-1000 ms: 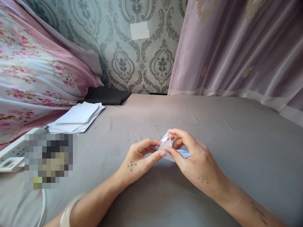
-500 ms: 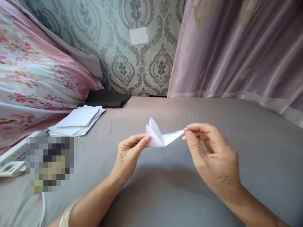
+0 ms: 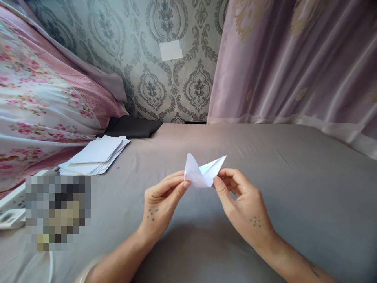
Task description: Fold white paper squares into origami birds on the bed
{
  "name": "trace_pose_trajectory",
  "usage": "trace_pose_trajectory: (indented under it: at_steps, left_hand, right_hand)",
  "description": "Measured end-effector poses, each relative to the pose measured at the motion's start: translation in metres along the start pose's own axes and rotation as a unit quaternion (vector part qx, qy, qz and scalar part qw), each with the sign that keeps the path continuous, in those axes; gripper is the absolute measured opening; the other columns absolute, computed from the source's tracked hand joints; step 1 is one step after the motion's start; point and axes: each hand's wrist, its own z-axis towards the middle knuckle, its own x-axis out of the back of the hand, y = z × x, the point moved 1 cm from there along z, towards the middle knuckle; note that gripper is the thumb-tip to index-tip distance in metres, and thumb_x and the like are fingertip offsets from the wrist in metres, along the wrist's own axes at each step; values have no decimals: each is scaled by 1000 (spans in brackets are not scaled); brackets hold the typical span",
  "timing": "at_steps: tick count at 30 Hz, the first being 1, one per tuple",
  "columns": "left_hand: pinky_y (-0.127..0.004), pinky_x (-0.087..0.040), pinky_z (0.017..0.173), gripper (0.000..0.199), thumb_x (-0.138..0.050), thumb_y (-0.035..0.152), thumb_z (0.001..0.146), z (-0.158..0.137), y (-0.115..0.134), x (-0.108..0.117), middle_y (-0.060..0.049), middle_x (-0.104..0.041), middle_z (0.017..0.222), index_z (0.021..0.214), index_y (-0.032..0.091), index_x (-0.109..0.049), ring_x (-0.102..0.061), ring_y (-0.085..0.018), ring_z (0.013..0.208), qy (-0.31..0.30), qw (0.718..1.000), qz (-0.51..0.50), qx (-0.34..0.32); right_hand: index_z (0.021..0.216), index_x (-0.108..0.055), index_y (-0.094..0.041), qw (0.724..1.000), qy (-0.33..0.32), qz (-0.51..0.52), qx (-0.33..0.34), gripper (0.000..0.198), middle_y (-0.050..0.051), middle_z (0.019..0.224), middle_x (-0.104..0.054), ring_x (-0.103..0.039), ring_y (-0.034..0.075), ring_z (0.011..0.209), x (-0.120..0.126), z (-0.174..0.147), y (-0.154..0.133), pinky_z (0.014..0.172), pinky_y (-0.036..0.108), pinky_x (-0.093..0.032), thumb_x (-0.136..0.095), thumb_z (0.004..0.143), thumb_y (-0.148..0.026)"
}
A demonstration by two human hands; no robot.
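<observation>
A small piece of folded white paper (image 3: 198,175) is held up between my two hands, above the grey sheet. One pointed flap stands up at its left, and a longer one slants up to the right. My left hand (image 3: 165,196) pinches the lower left corner between thumb and fingers. At the lower right edge, my right hand (image 3: 240,196) has its thumb in front and its curled fingers behind, closed on the paper. The fingertips behind the paper are partly hidden.
A stack of white paper sheets (image 3: 94,153) lies at the left, beside a folded black cloth (image 3: 129,126). Closer in are a white power strip (image 3: 17,200) and a blurred-out object (image 3: 63,212) with a white cable. Curtains hang at the right.
My right hand has moved left and slightly down, from the tip of the right flap to the paper's lower right edge. That flap now points up more steeply. My left hand keeps its pinch.
</observation>
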Motion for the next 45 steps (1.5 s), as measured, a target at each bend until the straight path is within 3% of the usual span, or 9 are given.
trace_pose_trajectory:
  at_steps: [3, 8, 14, 24, 31, 34, 37, 45]
  left_hand:
    - [-20, -56, 82, 18, -70, 10, 78, -2, 2, -2, -2, -76, 99, 85, 24, -78, -70, -15, 91, -34, 997, 22, -61]
    - [-22, -55, 86, 21, -68, 7, 80, -1, 2, -2, -4, -75, 102, 89, 23, -78, -70, -16, 94, -55, 993, 47, -91]
    - [-22, -54, 88, 18, -66, 10, 82, -3, 1, -3, -6, -74, 103, 91, 20, -77, -69, -16, 95, -74, 992, 55, -84]
    - [-26, -55, 87, 21, -60, 9, 86, -2, 6, -3, -8, -72, 108, 97, 20, -75, -68, -19, 98, -120, 992, 4, -42]
    - [-24, -56, 83, 22, -69, 7, 79, -3, 3, -6, -3, -75, 97, 92, 23, -74, -70, -17, 92, -92, 992, -86, 4]
    - [-27, -57, 81, 11, -70, 13, 79, -3, 1, -5, -4, -75, 94, 88, 20, -73, -70, -19, 89, -75, 992, -94, 40]
    - [-29, -56, 82, 7, -69, 19, 81, -4, -1, -3, -6, -75, 94, 87, 18, -72, -70, -20, 89, -67, 991, -84, 75]
    - [-26, -56, 80, 6, -70, 16, 80, -4, -3, -4, -2, -76, 89, 83, 20, -73, -70, -17, 87, -64, 992, -95, 55]
  right_hand:
    - [91, -61, -22, 1000, -18, -9, 24, 9, 1, 84, -66, -64, 14, 75, 0, -1, -1, 71, 29, -52, -59, 87, -29]
    - [93, -61, -20, 994, -35, -14, 104, 7, 2, 91, -62, -60, 13, 79, 1, -1, -6, 72, 29, -51, -55, 90, -22]
    - [101, -60, -20, 981, -48, -49, 180, 13, 3, 96, -61, -58, 12, 82, -1, -5, -9, 73, 27, -49, -59, 88, -20]
    - [105, -58, -21, 970, -34, -64, 232, 21, 3, 95, -61, -59, 13, 84, -4, -7, -4, 74, 28, -51, -59, 87, -10]
    - [114, -55, -22, 946, -18, -104, 307, 36, 6, 100, -61, -61, 17, 90, 2, -14, -7, 78, 31, -53, -62, 83, -6]
    - [117, -54, -21, 949, -33, -88, 301, 35, 7, 105, -59, -59, 18, 95, 3, -17, -11, 81, 33, -52, -60, 84, -9]
    - [121, -51, -20, 965, -36, -70, 249, 36, 8, 108, -56, -58, 17, 93, 2, -17, -13, 80, 33, -52, -58, 87, -15]
    - [116, -51, -23, 987, -31, -31, 156, 30, 5, 104, -57, -57, 16, 84, -5, -14, -8, 72, 32, -53, -60, 87, -23]
